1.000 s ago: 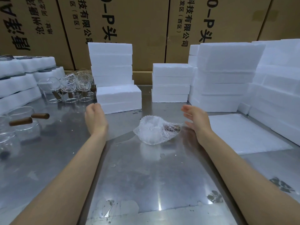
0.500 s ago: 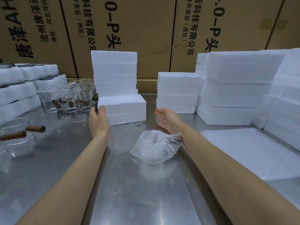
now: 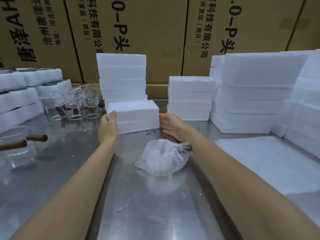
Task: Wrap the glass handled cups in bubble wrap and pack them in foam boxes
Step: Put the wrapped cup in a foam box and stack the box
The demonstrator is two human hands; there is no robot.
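The wrapped cup [image 3: 162, 159] is a cloudy bubble-wrap bundle, its dark handle end against the right forearm, lying on the table [image 3: 138, 205] behind both hands. One foam box [image 3: 133, 116] sits between the fingers. The left hand [image 3: 108, 126] touches its left end with straight fingers; the right hand [image 3: 170, 125] is open wide, just beside its right end.
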